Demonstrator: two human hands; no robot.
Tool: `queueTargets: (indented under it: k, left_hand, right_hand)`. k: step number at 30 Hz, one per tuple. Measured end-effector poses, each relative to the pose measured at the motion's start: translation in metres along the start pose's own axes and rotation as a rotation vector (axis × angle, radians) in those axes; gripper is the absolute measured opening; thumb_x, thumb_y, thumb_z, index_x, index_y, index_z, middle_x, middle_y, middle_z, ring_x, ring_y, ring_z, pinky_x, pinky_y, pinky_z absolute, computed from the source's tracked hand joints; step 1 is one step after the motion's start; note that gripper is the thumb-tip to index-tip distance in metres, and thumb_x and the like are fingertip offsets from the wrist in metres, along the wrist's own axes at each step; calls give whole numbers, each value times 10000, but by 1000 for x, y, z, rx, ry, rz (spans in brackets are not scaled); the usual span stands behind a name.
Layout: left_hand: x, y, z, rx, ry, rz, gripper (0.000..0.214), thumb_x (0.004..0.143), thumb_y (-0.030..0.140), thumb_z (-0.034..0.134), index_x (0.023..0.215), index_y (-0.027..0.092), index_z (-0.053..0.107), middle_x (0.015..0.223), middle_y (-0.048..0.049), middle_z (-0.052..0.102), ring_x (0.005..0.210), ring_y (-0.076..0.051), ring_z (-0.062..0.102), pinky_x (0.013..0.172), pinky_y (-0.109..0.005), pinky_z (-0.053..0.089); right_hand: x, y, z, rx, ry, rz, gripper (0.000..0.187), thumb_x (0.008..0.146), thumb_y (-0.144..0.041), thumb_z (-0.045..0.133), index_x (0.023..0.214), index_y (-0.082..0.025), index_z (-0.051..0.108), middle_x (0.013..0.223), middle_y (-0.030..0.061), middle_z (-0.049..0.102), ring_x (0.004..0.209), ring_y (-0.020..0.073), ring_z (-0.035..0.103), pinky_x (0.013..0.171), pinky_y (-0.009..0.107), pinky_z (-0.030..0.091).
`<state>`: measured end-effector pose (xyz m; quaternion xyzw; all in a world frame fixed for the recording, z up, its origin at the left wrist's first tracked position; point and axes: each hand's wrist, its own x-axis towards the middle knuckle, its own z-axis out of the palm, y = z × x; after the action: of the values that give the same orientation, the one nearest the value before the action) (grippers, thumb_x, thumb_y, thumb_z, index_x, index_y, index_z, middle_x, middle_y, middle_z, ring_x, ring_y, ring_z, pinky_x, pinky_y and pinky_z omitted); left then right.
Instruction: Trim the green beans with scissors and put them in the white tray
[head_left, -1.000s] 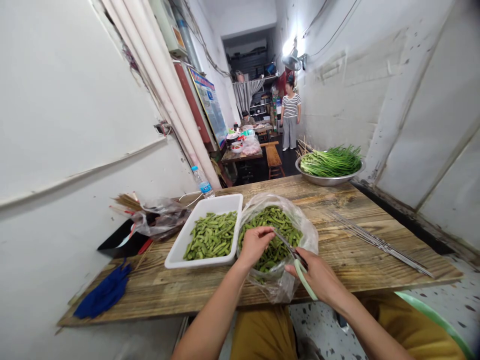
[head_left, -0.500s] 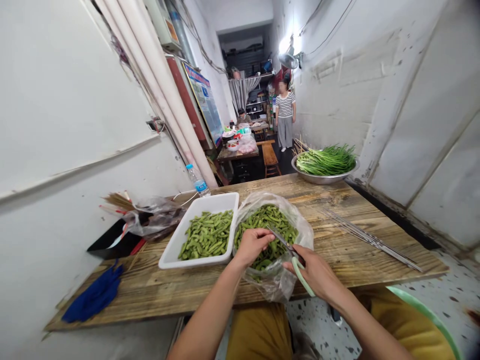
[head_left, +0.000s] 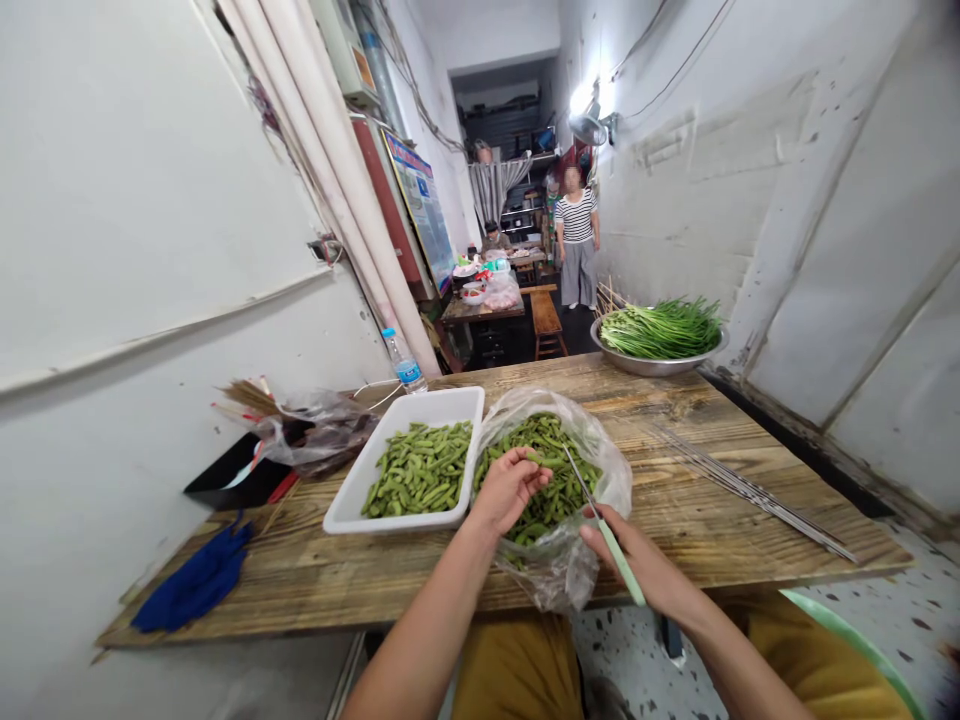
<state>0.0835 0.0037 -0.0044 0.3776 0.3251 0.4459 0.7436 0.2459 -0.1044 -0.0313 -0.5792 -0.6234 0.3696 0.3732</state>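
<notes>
My left hand (head_left: 508, 488) pinches a green bean pod (head_left: 541, 459) over an open clear plastic bag (head_left: 555, 560) full of pods. My right hand (head_left: 637, 562) is wrapped round green-handled scissors (head_left: 600, 520), whose blades point up toward the held pod. To the left of the bag, a white rectangular tray (head_left: 375, 480) holds several cut pods. Both stand on a wooden table (head_left: 697, 510).
A metal bowl of green chives (head_left: 660, 335) sits at the far right corner. Metal skewers (head_left: 750, 490) lie on the right. A blue cloth (head_left: 196, 585), a dark bag (head_left: 319, 440), bamboo sticks and a water bottle (head_left: 405, 365) line the left. A person in a striped shirt (head_left: 577, 235) stands down the corridor.
My left hand lifted a pod out of the bag. The scissors swung upright toward the pod. The view shifted slightly.
</notes>
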Motion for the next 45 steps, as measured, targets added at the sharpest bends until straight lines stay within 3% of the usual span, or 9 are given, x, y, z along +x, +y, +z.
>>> queueTargets:
  k: [4,12,17,33,36,39,42,43,45]
  left_hand:
    - [1,-4,2,-67,7,8,249,595,142,732,726,140,520,629,33,563,592,-74,590,559,-167,460]
    - [-5,-8,8,43,-37,-6,298,645,233,725,896,90,650,603,-24,617,568,-71,560,555,-176,444]
    - [-7,-9,7,125,3,24,320,571,257,779,825,101,663,631,-14,624,529,-53,539,528,-172,419]
    - [-10,-10,1,286,-4,54,273,618,306,727,756,88,641,559,-3,579,466,-56,494,459,-170,357]
    - [-11,1,-16,435,84,140,271,653,323,682,800,98,640,534,-1,577,463,-81,496,482,-200,387]
    - [-14,27,-44,764,335,332,258,714,322,608,869,120,650,620,-34,625,549,-133,554,584,-271,452]
    - [-19,51,-66,1271,604,645,262,740,262,583,976,172,651,1013,-108,642,952,-240,566,875,-416,399]
    - [-20,54,-68,1429,627,715,277,742,247,588,1008,200,648,1138,-112,594,1086,-271,496,948,-463,325]
    - [-19,50,-65,1687,475,778,275,753,232,592,1020,265,649,1231,-80,541,1205,-286,380,1007,-512,195]
  right_hand:
    - [-3,-4,2,41,-1,18,424,841,-515,441,1029,-151,551,892,57,661,804,197,589,759,286,453]
    - [0,-8,-2,-6,35,-24,435,811,-515,494,1031,-150,584,796,37,652,810,214,594,779,296,463]
    - [-3,-12,-2,-33,35,-28,415,803,-500,511,1025,-159,592,809,35,658,791,210,595,774,286,459]
    - [1,-10,8,-2,29,-9,335,799,-447,525,928,-155,629,747,2,640,714,183,566,638,228,423]
    - [7,-1,11,-58,8,-11,351,793,-489,518,816,-155,626,683,-4,615,675,176,552,605,225,405]
    - [9,8,11,-118,-31,-10,373,777,-519,526,789,-157,620,659,-1,607,659,183,557,595,236,404]
    - [7,13,8,-121,-42,8,386,769,-526,533,858,-160,620,703,15,632,689,200,579,628,258,427]
    - [6,13,7,-110,-45,13,390,774,-522,528,896,-162,615,726,22,640,712,207,586,650,266,436]
    - [2,11,4,-91,-56,17,400,792,-510,507,975,-165,593,770,34,650,757,218,594,691,280,449]
